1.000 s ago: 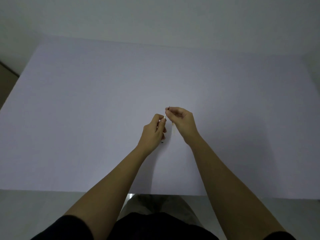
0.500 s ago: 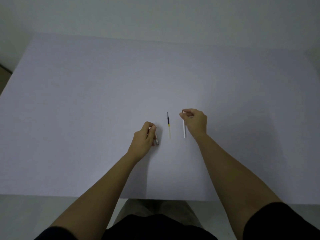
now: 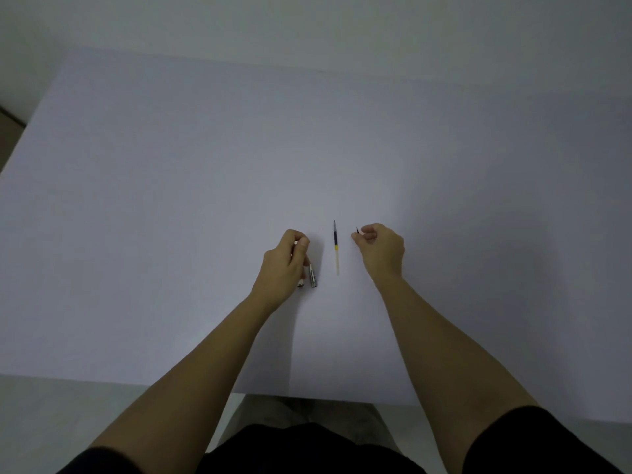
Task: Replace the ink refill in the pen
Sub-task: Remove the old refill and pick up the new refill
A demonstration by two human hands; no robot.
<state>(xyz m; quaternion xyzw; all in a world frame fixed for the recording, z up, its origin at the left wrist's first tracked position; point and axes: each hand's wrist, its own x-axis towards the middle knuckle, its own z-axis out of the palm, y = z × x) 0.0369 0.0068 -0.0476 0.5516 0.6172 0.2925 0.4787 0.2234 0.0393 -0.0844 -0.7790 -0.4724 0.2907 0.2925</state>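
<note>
Between curled hands: left hand (image 3: 282,265), refill (image 3: 336,248), right hand (image 3: 381,249).

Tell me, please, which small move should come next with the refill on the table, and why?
Probably the right hand should set down the thin dark-tipped piece it pinches, then pick up the refill, which lies free between both hands. The left hand already holds the pen barrel.

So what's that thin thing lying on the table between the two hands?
An ink refill, lying lengthwise on the white table between the left hand and right hand, touching neither, in the head view.
</note>
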